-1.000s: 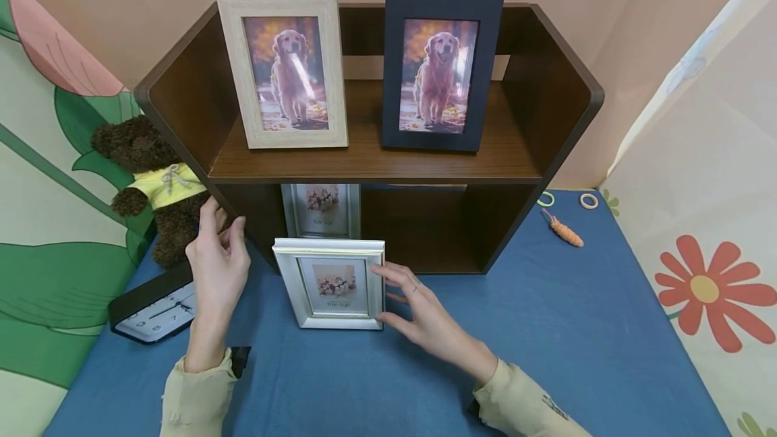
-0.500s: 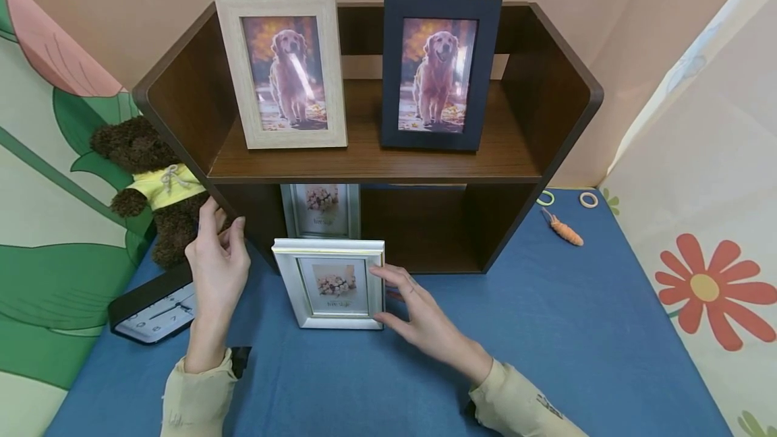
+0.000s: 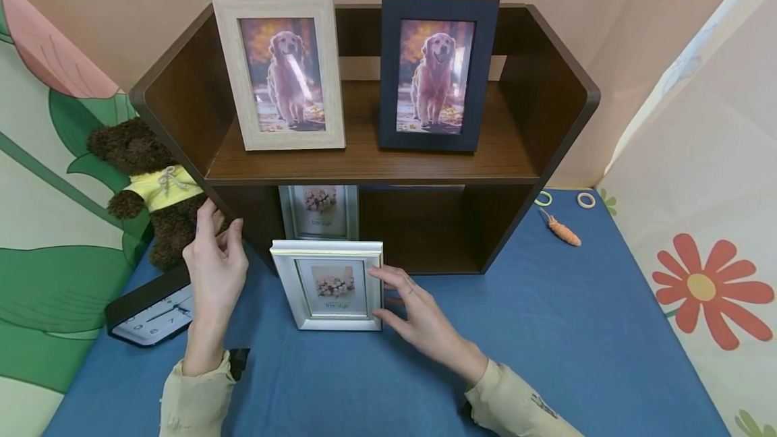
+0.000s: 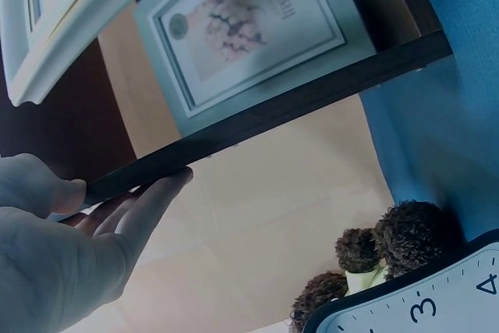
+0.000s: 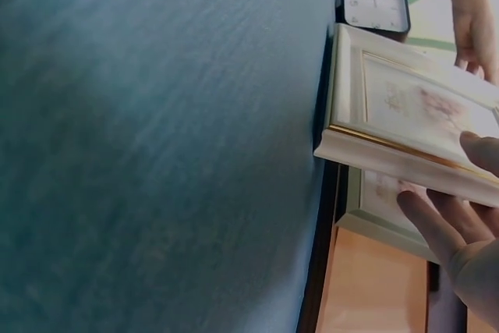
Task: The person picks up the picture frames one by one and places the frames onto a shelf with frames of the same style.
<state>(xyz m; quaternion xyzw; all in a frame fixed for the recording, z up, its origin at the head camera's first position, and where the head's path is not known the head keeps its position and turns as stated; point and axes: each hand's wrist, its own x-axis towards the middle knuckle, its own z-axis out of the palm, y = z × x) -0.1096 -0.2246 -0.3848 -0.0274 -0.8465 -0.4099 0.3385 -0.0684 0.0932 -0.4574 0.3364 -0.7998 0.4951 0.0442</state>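
Note:
My left hand (image 3: 215, 265) grips the lower front edge of the left side panel of a dark brown wooden shelf (image 3: 388, 168). In the left wrist view its thumb and fingers lie on opposite sides of that panel. A silvery-white photo frame (image 3: 284, 288) with a flower picture stands on the blue cloth in front of the shelf, leaning back a little. My right hand (image 3: 425, 322) holds it at its right edge, some fingers reaching behind it in the right wrist view. A grey-green photo frame (image 3: 352, 211) with a similar picture stands in the lower compartment, partly hidden.
On the upper shelf stand a cream photo frame (image 3: 338, 73) and a black photo frame (image 3: 487, 73) with dog pictures. A brown teddy bear (image 3: 173, 228) and a black-cased clock (image 3: 146, 319) sit at left. An orange carrot-shaped item (image 3: 564, 231) and two small rings (image 3: 585, 200) lie at right.
The view shifts slightly. Both hands keep their places on the shelf and the silvery-white photo frame.

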